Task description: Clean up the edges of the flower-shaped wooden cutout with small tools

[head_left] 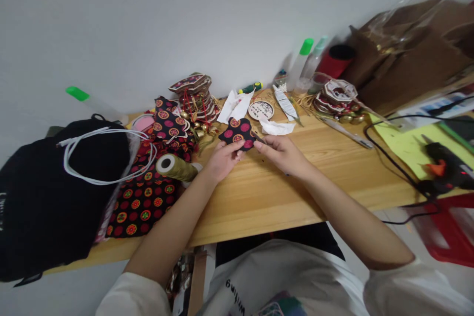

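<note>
Patch (238, 133) of dotted black fabric sits mid-table (259, 192), far of thread spool (177, 167). Your left hand (222, 158) pinches its near edge; right hand (283, 154) closes on its right edge. Prob. light, soft, floppy; grip by edges w/ both hands.

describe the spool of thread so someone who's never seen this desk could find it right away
Start at the wooden table and go to its cluttered left end, beside the black bag. The thread spool lies on its side on the black dotted fabric, close to the left hand. It alone is olive-gold and cylindrical.
</note>
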Demonstrator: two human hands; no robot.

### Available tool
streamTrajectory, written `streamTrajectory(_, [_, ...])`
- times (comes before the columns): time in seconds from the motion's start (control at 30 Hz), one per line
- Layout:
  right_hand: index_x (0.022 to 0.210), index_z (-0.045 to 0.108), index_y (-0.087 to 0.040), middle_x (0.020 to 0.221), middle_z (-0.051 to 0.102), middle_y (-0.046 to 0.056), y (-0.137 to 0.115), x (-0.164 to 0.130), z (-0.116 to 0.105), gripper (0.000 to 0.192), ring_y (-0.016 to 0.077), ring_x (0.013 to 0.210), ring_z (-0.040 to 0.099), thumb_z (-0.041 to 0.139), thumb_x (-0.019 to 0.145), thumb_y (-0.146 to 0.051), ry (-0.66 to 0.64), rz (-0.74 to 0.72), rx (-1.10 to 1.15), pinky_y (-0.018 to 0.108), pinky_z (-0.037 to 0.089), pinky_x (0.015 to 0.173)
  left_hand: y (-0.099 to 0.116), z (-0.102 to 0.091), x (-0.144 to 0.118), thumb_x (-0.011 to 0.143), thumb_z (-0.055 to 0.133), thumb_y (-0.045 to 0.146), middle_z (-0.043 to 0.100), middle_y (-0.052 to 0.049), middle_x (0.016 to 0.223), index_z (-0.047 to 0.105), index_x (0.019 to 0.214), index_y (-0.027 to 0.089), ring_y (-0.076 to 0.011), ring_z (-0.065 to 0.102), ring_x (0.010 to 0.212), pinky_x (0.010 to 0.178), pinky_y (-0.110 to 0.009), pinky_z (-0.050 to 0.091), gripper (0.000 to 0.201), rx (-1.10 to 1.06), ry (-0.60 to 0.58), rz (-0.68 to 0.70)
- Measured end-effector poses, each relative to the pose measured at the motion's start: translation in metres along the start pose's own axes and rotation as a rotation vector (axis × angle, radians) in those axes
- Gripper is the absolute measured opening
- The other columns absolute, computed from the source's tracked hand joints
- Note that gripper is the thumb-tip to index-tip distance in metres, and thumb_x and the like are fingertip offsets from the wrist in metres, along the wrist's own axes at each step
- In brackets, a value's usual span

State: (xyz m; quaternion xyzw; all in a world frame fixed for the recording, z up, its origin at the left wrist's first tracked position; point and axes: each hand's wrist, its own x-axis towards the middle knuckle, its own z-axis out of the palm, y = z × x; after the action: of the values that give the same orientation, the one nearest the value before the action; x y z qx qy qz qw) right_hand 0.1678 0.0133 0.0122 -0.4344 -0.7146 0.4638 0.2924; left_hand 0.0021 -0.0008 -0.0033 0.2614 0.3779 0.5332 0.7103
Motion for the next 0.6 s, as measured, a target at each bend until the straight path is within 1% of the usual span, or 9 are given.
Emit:
streamTrajectory(0.2, [0.062,0.048,-0.014,0.056,0.027,-0.004,-0.0029,-0.0006,-0.0002,0.045,0.0069,0.052,0.026,0.046,0.080,-0.056,-0.016,0.011,0.025,0.022,0.019,0.047,-0.0007,-0.0009,0.0008,0.058,0.073,0.016,0.045,0.006,0.047,0.048,0.056,0.014,-0.0033,0.040,0.043,0.044,-0.020,0.030,0.025,-0.014,0.005,-0.005])
streamTrajectory(0.4, [0.060,0.043,-0.016,0.054,0.026,-0.005,-0.0042,-0.0015,-0.0009,0.046,0.0062,0.050,0.024,0.047,0.079,-0.057,-0.035,0.019,0.070,0.022,0.018,0.045,0.0012,-0.0001,0.0001,0.060,0.071,0.015,0.044,0.006,0.045,0.045,0.054,0.015,-0.0036,0.041,0.042,0.044,-0.020,0.030,0.026,-0.020,-0.014,-0.021])
streamTrajectory(0.6, [0.061,0.044,-0.016,0.054,0.027,-0.005,-0.0048,-0.0012,-0.0003,0.047,0.0062,0.050,0.024,0.047,0.078,-0.060,-0.034,0.012,0.102,0.022,0.018,0.045,0.0012,-0.0003,0.0002,0.059,0.072,0.015,0.046,0.006,0.046,0.048,0.056,0.014,-0.0039,0.041,0.041,0.044,-0.020,0.031,0.024,-0.026,-0.008,-0.012])
